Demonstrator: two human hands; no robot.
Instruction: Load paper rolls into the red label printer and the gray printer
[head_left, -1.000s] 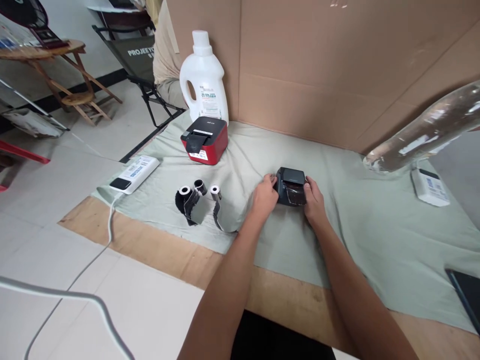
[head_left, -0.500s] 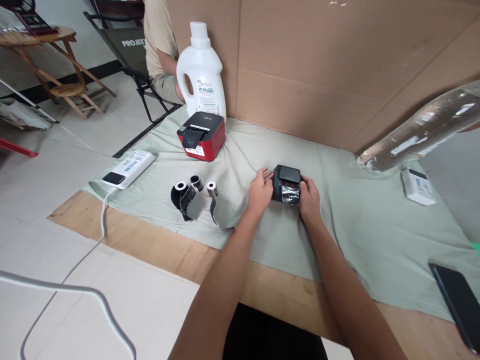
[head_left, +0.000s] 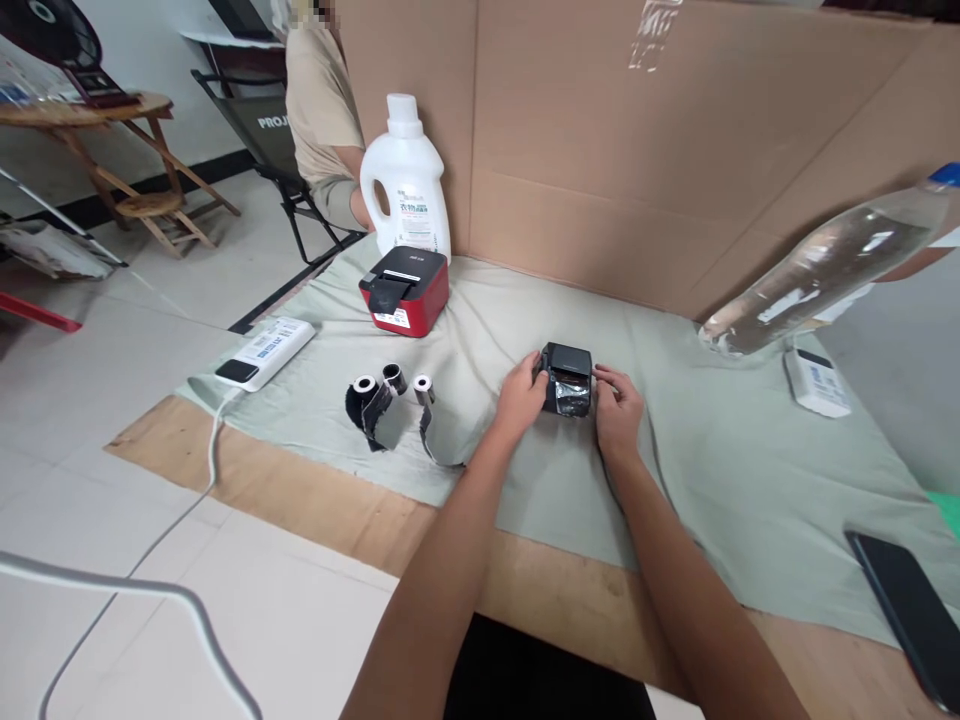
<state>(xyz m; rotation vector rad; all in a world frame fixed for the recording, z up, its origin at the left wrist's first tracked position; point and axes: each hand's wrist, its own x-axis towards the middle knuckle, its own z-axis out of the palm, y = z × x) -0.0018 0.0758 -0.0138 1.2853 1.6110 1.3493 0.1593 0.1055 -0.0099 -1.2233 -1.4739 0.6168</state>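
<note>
A small black label printer point(head_left: 566, 375) stands on the pale green cloth point(head_left: 712, 470), with a shiny dark strip showing at its front. My left hand point(head_left: 521, 398) grips its left side, fingers curled round it. My right hand point(head_left: 619, 410) holds its right side, fingers bent against the casing. To the left lie three small rolls of dark tape point(head_left: 390, 405), partly unwound onto the cloth.
A red and black printer point(head_left: 405, 290) and a white detergent bottle point(head_left: 406, 180) stand at the back left by a cardboard wall point(head_left: 637, 150). A white power strip point(head_left: 262, 352), a clear plastic bottle point(head_left: 817, 270), a white adapter point(head_left: 816, 382) and a dark phone point(head_left: 904, 610) lie around. A person sits behind.
Both hands stay on the black printer, which has turned a little so more of its front strip shows. The view has shifted slightly.
</note>
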